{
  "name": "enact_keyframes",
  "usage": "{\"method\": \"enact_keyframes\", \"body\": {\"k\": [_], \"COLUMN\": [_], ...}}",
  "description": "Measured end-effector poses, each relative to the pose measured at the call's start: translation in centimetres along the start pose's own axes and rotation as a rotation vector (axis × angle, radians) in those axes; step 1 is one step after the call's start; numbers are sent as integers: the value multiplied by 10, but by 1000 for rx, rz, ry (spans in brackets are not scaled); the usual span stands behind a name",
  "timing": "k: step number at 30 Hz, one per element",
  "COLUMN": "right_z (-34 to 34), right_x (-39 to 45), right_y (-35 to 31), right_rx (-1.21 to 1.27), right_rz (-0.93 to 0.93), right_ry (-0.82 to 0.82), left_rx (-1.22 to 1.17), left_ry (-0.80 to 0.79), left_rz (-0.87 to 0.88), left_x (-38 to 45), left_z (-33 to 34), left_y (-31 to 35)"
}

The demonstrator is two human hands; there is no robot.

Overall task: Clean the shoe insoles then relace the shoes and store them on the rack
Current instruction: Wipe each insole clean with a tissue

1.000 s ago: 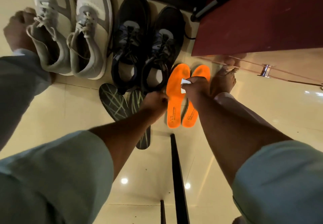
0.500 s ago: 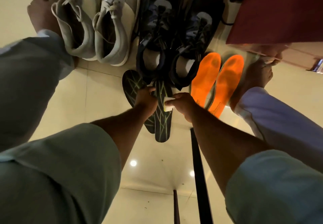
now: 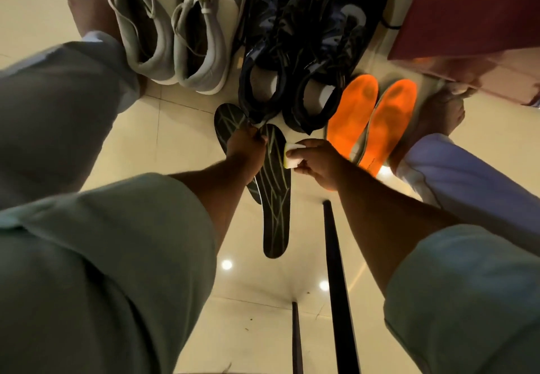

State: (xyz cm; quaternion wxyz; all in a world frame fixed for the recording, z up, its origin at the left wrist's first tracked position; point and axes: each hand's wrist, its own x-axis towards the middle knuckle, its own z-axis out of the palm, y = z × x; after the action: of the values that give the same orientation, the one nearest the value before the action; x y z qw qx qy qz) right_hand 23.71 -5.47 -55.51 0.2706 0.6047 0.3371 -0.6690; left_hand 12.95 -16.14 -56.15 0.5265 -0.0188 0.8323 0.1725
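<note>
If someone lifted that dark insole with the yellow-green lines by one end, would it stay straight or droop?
The dark insole looks thin and flat, so it would probably bend and feel light. The left hand grips its end, perhaps because it would slide on the glossy floor.

Being cropped by the top edge: grey sneakers (image 3: pixel 175 23) and black shoes (image 3: pixel 306 38); lying partly hidden under the left hand (image 3: pixel 244 151): second dark insole (image 3: pixel 229 118); hiding behind right-hand fingers (image 3: pixel 304 147): most of the sponge (image 3: pixel 292 156); printing on orange insole (image 3: pixel 349 119) staying too small to read.
</note>
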Motion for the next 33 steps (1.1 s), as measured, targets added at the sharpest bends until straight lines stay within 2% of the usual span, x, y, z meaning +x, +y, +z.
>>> {"method": "enact_keyframes", "body": {"k": [3, 5, 10, 11, 14, 15, 17, 19, 21, 24, 26, 30, 33], "right_z": [-4, -7, -3, -1, 0, 0, -2, -8, -18, -29, -29, -19, -18], "right_x": [-40, -71, -162, -180, -225, -235, -248, -251, -247, -244, -244, -238, -229], "right_y": [-13, -29, -91, -105, -140, -150, -164, -174, -186, -208, -219, -221, -218], "right_rx": [102, 154, 262, 282, 292, 282, 276, 313, 298, 100, -33, -239, -494], "right_rz": [-16, -63, -295, -351, -513, -558, -629, -701, -798, -1002, -1139, -1202, -1385], "right_ry": [-93, -155, -253, -262, -277, -276, -257, -186, -9, 260, 326, 358, 527], "left_rx": [-3, -99, -619, -723, -893, -928, -977, -985, -957, -921, -941, -912, -932], "left_ry": [9, 37, 17, -43, -401, -471, -511, -523, -552, -639, -673, -745, -786], "left_rz": [52, 85, 0, -5, 75, 123, 259, 350, 376, 352, 312, 202, 147], "left_x": [-35, -62, -136, -152, -188, -193, -190, -178, -163, -143, -133, -127, -127], "left_z": [-29, -53, -123, -136, -173, -182, -193, -197, -197, -185, -173, -154, -147], "left_y": [27, 46, 105, 119, 157, 168, 182, 191, 198, 205, 209, 212, 213]}}
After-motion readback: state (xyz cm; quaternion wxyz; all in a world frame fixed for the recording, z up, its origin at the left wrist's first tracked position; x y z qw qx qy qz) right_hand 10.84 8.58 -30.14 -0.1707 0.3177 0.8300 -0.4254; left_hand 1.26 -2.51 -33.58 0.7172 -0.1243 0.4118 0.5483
